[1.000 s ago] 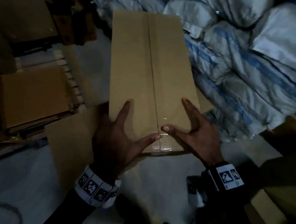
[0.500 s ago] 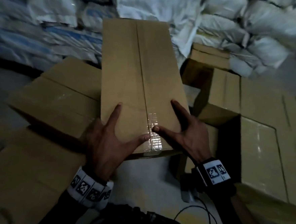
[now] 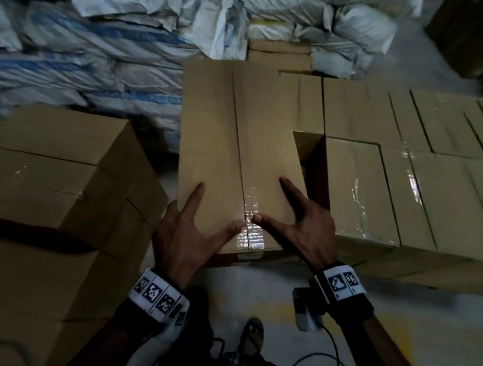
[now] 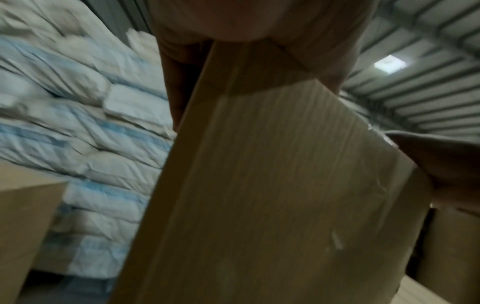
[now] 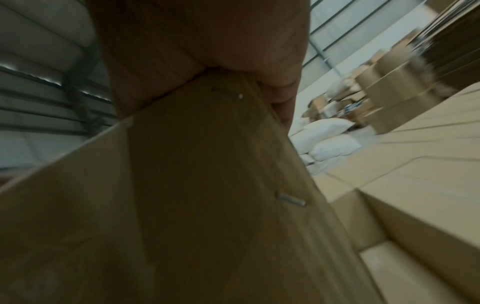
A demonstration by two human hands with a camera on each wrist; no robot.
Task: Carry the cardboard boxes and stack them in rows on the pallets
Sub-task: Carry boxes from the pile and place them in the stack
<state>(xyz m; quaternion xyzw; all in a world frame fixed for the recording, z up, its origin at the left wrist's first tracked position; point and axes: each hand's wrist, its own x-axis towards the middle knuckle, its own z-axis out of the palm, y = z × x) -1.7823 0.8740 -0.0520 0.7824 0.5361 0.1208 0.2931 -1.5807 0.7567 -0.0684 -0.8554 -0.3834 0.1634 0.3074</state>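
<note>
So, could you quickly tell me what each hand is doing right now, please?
Left hand: holds the long tan cardboard box at its near end, thumb on top.
Right hand: holds the same box likewise.

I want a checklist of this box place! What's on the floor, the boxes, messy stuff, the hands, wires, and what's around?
Surface: pale concrete floor; pallet itself hidden.
Job's things: carried box, taped seam on top; rows of boxes at right; stacked boxes at left.
Clutter: nothing seen.
Hands: left hand and right hand grip the carried box's near end, thumbs on top.
Cables: black cable below the right wrist.
Surroundings: white sacks piled behind; ribbed metal roof.
</note>
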